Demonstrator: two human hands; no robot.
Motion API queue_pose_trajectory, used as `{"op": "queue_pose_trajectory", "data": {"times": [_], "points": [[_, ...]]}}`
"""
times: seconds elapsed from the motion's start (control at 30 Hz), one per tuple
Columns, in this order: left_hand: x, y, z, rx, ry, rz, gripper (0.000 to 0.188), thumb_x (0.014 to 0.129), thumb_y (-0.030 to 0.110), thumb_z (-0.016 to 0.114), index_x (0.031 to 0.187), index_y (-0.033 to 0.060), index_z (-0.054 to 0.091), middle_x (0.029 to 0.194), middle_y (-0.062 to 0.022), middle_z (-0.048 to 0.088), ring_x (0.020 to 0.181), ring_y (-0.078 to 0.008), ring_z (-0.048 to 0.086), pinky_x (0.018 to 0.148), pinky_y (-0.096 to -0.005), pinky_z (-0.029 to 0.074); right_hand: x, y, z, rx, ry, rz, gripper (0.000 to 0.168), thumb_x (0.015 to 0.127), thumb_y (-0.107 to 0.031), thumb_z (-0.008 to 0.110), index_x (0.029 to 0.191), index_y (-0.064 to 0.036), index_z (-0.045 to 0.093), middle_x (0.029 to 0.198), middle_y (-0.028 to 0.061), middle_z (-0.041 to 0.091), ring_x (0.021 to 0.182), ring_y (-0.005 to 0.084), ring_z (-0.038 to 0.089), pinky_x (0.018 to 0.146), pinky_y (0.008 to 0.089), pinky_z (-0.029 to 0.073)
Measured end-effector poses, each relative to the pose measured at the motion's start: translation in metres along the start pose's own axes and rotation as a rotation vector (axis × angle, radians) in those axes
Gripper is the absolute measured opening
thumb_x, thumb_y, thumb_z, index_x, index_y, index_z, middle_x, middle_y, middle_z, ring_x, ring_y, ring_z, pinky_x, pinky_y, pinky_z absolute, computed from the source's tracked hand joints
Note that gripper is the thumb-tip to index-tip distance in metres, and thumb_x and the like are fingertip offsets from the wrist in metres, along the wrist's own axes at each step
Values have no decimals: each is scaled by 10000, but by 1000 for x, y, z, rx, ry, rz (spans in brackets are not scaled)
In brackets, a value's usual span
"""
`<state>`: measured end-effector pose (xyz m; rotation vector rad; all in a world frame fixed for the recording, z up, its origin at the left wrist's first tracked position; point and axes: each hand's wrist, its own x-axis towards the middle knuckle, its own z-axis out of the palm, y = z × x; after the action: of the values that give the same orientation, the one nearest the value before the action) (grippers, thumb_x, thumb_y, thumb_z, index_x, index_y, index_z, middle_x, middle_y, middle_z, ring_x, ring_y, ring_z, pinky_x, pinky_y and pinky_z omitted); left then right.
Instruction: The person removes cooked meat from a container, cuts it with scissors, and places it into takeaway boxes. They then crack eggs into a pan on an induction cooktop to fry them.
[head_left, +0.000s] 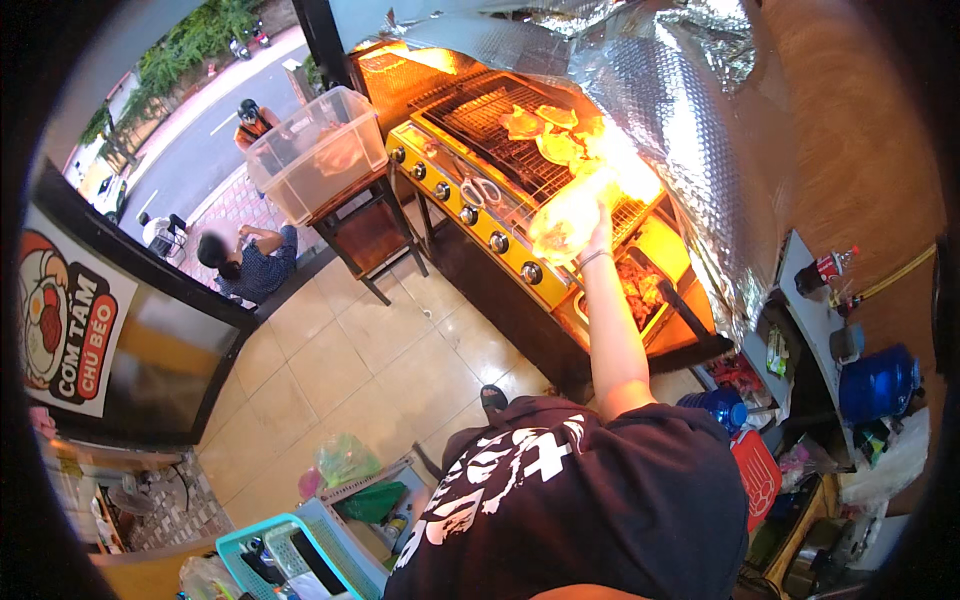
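Observation:
My right hand (599, 229) reaches over the front right of a yellow gas grill (469, 214), a band on its wrist. Glare hides its fingers and grasp. Beside it is a glowing, overexposed item (561, 231) whose kind I cannot tell. Flat pieces of meat (556, 146) lie on the wire grate (480, 112) beyond, towards the bright right end. Scissors with pale handles (480, 192) rest along the grill's front ledge. Close to my forearm, a metal tray (670, 300) holds reddish meat pieces (637, 289). My left hand is not in view.
Crumpled foil sheeting (652, 90) hangs behind the grill. A clear plastic bin (319, 161) stands on a wooden stool (367, 232) at the left. People sit outside, and a helmeted person (255, 124) is beyond the bin. A turquoise basket (232, 559) is at lower left.

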<state>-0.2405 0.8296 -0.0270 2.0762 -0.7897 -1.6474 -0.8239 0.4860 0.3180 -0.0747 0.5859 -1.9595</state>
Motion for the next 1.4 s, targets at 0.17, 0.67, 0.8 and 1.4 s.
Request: {"op": "queue_pose_trajectory", "data": {"times": [0.17,0.67,0.8,1.4], "points": [[-100,229,21,-606,-42,454,260,927,187,521,1145,45,517,1048,-48,583,948,-114,560,787,-222,444,-75,17,-25,-408,-1,-299,647,736,-232,764,1241,-39,408,1161,127,551,1013,224,574,861,390,488],[-524,148,-53,-358,-67,1211,425,659,402,729,691,26,533,580,43,354,495,-43,252,472,-224,161,-530,75,-138,-1407,-527,-347,806,564,-245,832,1180,-50,350,1077,148,566,997,245,582,857,361,471],[-568,88,-26,-582,162,1408,307,725,280,684,678,42,495,597,16,412,496,-49,310,471,-213,200,-584,14,-206,-1452,-578,-264,810,563,-251,834,1183,-34,361,1101,161,542,1020,259,561,872,372,458],[-472,-286,168,180,260,482,245,830,225,616,918,-3,607,780,-100,611,734,-187,605,666,-307,478,-683,-252,-445,-1647,30,-315,781,545,-287,854,1131,-45,399,1017,150,581,923,282,594,817,377,469]]}}
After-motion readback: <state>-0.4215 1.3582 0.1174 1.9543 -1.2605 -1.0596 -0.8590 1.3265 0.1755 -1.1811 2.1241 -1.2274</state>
